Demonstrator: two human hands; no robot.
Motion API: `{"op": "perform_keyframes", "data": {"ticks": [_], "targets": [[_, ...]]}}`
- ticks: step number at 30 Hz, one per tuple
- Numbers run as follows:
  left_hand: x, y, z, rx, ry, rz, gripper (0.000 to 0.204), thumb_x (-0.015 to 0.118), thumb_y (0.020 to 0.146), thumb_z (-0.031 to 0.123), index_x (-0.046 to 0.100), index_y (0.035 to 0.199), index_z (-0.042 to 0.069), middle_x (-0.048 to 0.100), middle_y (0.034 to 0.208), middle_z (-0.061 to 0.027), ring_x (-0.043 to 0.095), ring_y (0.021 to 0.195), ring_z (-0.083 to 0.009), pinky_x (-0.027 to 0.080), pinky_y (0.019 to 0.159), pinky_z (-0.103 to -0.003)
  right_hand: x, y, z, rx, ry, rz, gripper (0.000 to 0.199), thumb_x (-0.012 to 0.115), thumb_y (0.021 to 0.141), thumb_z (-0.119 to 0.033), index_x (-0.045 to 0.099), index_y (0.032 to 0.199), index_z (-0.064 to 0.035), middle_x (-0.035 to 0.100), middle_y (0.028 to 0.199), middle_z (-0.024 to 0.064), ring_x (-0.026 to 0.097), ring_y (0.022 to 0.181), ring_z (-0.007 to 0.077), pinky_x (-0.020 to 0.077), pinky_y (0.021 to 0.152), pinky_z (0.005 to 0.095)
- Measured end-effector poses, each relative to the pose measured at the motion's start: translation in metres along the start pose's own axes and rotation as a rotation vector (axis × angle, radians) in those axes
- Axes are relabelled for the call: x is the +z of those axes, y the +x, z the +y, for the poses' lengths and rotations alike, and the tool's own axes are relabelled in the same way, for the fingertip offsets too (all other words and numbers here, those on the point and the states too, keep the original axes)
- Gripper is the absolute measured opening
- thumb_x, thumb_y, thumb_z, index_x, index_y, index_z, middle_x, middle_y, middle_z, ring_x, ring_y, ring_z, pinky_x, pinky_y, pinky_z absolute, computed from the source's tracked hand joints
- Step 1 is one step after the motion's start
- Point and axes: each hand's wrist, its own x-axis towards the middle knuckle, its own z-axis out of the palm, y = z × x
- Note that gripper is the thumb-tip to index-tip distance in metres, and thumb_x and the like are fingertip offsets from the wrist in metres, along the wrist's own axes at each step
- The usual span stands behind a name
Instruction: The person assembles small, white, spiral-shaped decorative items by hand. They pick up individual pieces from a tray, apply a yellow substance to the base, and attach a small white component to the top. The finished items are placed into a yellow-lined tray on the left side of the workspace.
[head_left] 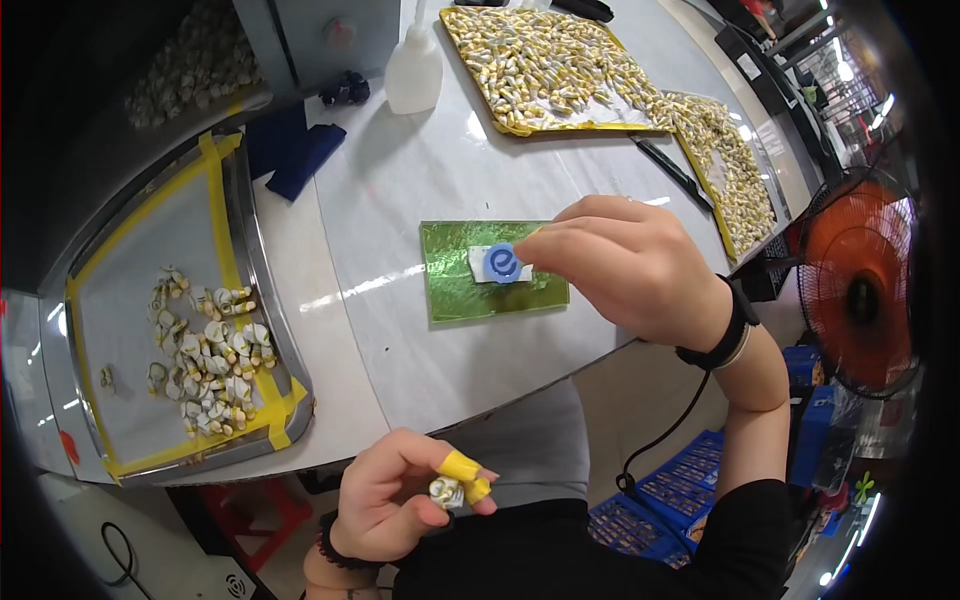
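Observation:
My left hand (400, 492) is low at the table's front edge, thumb and fingers closed on a small curled white-and-yellow piece (446, 491). Yellow tape wraps its fingertips. Over the table, my right hand (630, 262) has its fingers pinched together at the edge of a round blue mould (502, 263) with a spiral groove. Whatever lies between those fingertips, if anything, is hidden. Under the mould is a small white pad (481, 265), on a shiny green plate (495, 308).
At left, a metal tray (120, 380) edged with yellow tape bears several curled pieces (220, 360). Trays of small yellow-and-white pieces (545, 65) stand at the back right, beside a black strip-like tool (672, 172). A white bottle (414, 75), blue cloth (305, 160) and orange fan (862, 290) surround the workspace.

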Motion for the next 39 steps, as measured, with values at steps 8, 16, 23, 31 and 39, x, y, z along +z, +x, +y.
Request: {"op": "perform_keyframes", "data": {"ticks": [8, 16, 23, 31, 39], "targets": [[0.007, 0.007, 0.005, -0.043, 0.019, 0.186, 0.045, 0.070, 0.080, 0.029, 0.052, 0.102, -0.006, 0.063, 0.095, -0.0166, 0.065, 0.088, -0.0218, 0.051, 0.083, -0.037, 0.009, 0.003, -0.002, -0.071, -0.080, -0.011, 0.016, 0.062, 0.068, -0.005, 0.061, 0.084, -0.0030, 0.057, 0.079, 0.0045, 0.055, 0.076, 0.0204, 0.0493, 0.060, 0.0310], [0.004, 0.014, 0.010, -0.140, -0.082, 0.143, 0.050, 0.067, 0.082, 0.038, 0.053, 0.099, -0.007, 0.064, 0.083, -0.0155, 0.066, 0.081, -0.0218, 0.053, 0.080, -0.037, 0.001, 0.008, -0.019, -0.056, 0.189, 0.119, 0.017, 0.066, 0.065, -0.001, 0.063, 0.082, -0.0023, 0.057, 0.070, 0.0057, 0.056, 0.065, 0.0217, 0.0471, 0.055, 0.0318], [0.003, 0.020, 0.009, -0.285, -0.296, 0.020, 0.047, 0.062, 0.086, 0.039, 0.053, 0.098, -0.006, 0.063, 0.080, -0.0136, 0.064, 0.074, -0.0188, 0.053, 0.074, -0.034, 0.009, 0.014, -0.054, -0.245, 0.540, 0.279, 0.012, 0.069, 0.071, -0.002, 0.069, 0.083, -0.0011, 0.062, 0.075, 0.0078, 0.060, 0.064, 0.0183, 0.0492, 0.055, 0.0247], [0.006, 0.025, 0.010, -0.415, -0.411, -0.072, 0.038, 0.058, 0.089, 0.035, 0.052, 0.095, -0.003, 0.061, 0.082, -0.0105, 0.062, 0.072, -0.0164, 0.052, 0.073, -0.032, 0.011, 0.015, -0.054, -0.361, 0.488, 0.251, 0.007, 0.065, 0.072, -0.001, 0.067, 0.079, -0.0004, 0.062, 0.075, 0.0071, 0.059, 0.064, 0.0174, 0.0479, 0.054, 0.0232], [0.007, 0.029, 0.009, -0.430, -0.460, -0.050, 0.030, 0.056, 0.092, 0.030, 0.050, 0.090, 0.001, 0.058, 0.079, -0.0072, 0.058, 0.067, -0.0129, 0.050, 0.073, -0.031, 0.012, 0.014, -0.057, -0.382, 0.365, 0.314, 0.007, 0.067, 0.068, 0.002, 0.066, 0.075, -0.0007, 0.061, 0.073, 0.0062, 0.059, 0.062, 0.0155, 0.0473, 0.053, 0.0220]]}}
